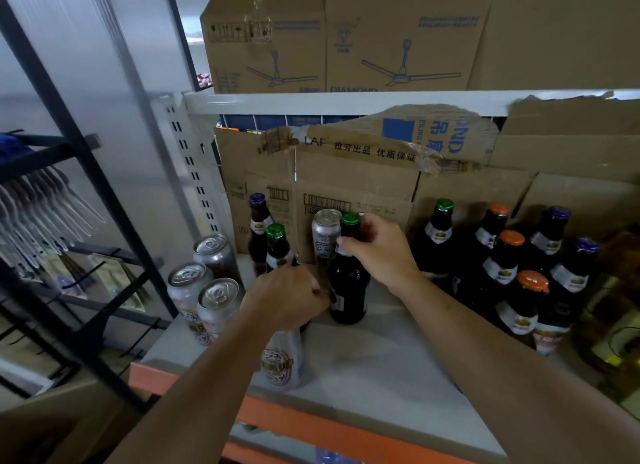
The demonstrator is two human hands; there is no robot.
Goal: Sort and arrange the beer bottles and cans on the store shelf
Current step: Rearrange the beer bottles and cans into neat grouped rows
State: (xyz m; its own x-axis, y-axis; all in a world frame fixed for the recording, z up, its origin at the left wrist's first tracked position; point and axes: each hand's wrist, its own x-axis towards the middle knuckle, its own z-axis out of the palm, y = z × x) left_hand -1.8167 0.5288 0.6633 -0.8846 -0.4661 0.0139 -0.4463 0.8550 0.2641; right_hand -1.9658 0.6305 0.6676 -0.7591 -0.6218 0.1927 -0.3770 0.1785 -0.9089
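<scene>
1. Dark glass bottle with a green cap (348,290): our right hand (377,252) grips it round the neck, just under the cap. It stands upright mid-shelf on the grey shelf board (374,366), just in front of a lone silver can (325,235).
2. Left hand (284,297): the fingers are curled above a white-and-red can (282,363) near the front edge. The hand hides the contact, so we cannot tell whether it actually holds the can.
3. Layout:
   - Three cans (207,290) are clustered at the left.
   - A second green-cap bottle (277,249) and a purple-cap bottle (258,221) stand just behind them.
   - A mixed crowd of orange, purple and green caps (502,266) is at the right.
   - Cardboard boxes (346,179) back the row.
4. Step, our read: sorting is partly done. The cans are mostly grouped and the bottles are not yet grouped by cap colour. The gripped bottle looks like the one being placed.
5. Next move, our call: keep the bottle vertical and clear the lone can and our left knuckles. Set it down beside the other green cap. The front can then joins the can cluster.
6. Risk: a neck grip lets the body swing, and the neighbours stand close.
</scene>
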